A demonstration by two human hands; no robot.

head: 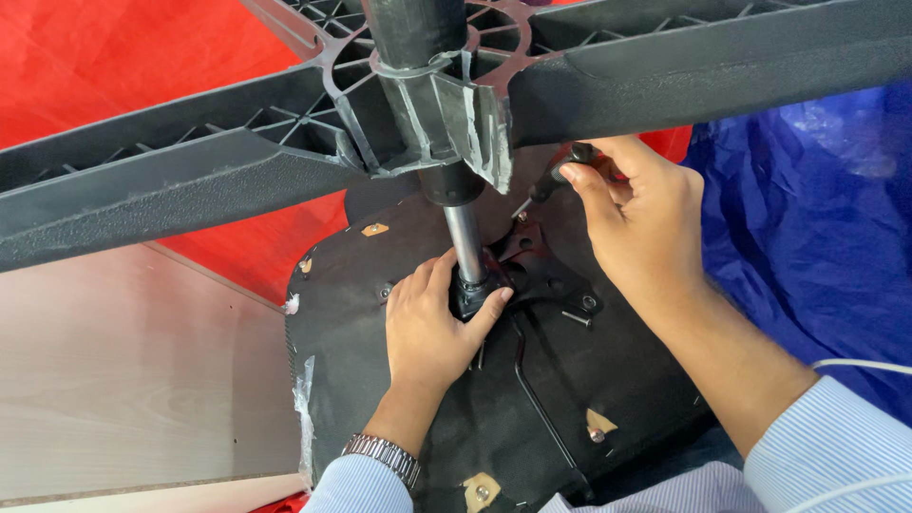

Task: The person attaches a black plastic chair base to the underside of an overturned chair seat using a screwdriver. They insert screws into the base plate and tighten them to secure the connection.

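An upturned office chair fills the view: the black underside of its seat (361, 380), a shiny metal gas-lift column (465, 242), and the black plastic star base (190, 171) up close to the camera. My left hand (432, 323) rests on the seat plate, with thumb and fingers cupped around the foot of the column where it enters the black mechanism (541, 275). My right hand (632, 218) is closed on the dark handle of a screwdriver-like tool (560, 171), whose tip points down at the mechanism. A loose bolt (575, 319) lies on the plate.
A red sheet (114, 57) lies behind the chair and a crumpled blue plastic sheet (817, 190) to the right. A pale wooden board (123, 380) is on the left. The base's arms (722, 66) overhang both hands. A thin white cable (860, 364) crosses my right sleeve.
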